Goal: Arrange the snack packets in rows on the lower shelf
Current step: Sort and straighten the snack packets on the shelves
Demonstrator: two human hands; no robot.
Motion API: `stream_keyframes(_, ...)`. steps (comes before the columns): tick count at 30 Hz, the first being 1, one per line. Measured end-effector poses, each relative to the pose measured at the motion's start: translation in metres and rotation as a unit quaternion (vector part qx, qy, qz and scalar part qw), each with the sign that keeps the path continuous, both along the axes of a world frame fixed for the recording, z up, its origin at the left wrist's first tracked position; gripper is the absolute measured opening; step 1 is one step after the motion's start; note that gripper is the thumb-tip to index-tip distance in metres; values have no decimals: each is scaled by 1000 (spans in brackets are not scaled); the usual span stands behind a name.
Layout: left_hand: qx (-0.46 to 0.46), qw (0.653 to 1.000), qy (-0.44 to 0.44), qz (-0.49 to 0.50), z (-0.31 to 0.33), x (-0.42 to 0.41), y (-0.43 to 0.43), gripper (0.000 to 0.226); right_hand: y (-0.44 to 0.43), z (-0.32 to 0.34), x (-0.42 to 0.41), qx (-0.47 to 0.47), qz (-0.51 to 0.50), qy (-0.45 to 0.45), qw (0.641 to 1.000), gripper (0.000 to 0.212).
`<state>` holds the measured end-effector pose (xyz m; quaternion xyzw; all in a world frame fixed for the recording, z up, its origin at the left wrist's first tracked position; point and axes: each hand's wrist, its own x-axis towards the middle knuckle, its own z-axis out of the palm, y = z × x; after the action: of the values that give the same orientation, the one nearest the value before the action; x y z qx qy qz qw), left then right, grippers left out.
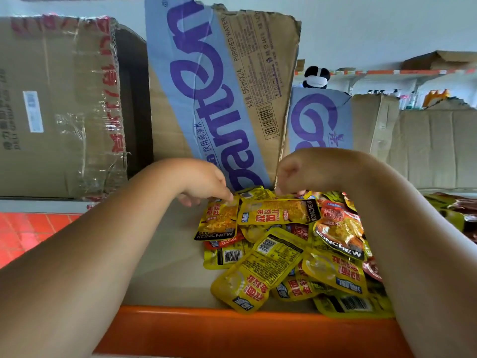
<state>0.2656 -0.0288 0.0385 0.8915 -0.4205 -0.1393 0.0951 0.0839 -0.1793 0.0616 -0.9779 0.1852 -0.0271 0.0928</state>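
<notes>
While snack packets [278, 264] are lying heaped on the shelf [167, 254], the left hand [204, 182] is pinching one yellow packet [219, 220]; the right hand [299, 171] is curling its grip downward, hold impossible to tell.

Right hand [296, 169] fingers [280, 190] mostly hidden

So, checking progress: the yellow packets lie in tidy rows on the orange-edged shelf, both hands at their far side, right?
No rows: the head view shows the yellow packets in a jumbled, overlapping heap on the orange-edged shelf, with the left hand and right hand at their far side.
</notes>
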Motion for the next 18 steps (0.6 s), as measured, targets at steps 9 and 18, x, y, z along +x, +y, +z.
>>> stream_keyframes(9, 90, 995, 27, 19, 7, -33, 5, 58, 30, -5, 8, -95, 58, 115, 987, 39)
stream_keyframes(18, 103, 991, 84, 23, 11, -43, 20, 71, 24, -6, 3, -23, 42, -31, 998, 37)
